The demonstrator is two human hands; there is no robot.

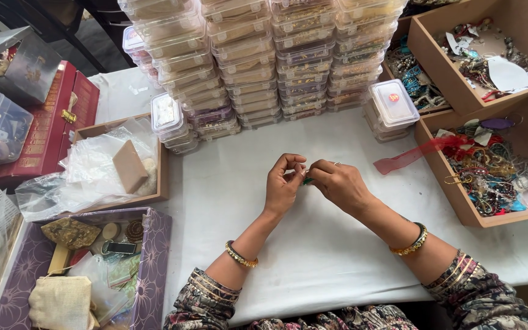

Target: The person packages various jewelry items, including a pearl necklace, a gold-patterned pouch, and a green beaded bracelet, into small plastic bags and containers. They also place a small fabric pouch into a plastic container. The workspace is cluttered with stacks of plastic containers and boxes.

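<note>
Both of my hands meet over the middle of the white-covered table [313, 244]. My left hand [283, 183] and my right hand [337, 183] pinch a tiny green piece [307, 180] between their fingertips. The piece is mostly hidden by my fingers, so its shape is unclear. Each wrist wears a gold and dark bangle, and my right hand has a ring.
Tall stacks of clear plastic boxes [264, 55] stand behind my hands. Wooden trays of tangled jewellery [490, 171] line the right side, with a red ribbon [417, 153] hanging out. On the left lie a tray of plastic bags [117, 165], a purple floral box [154, 263] and a red case [56, 116].
</note>
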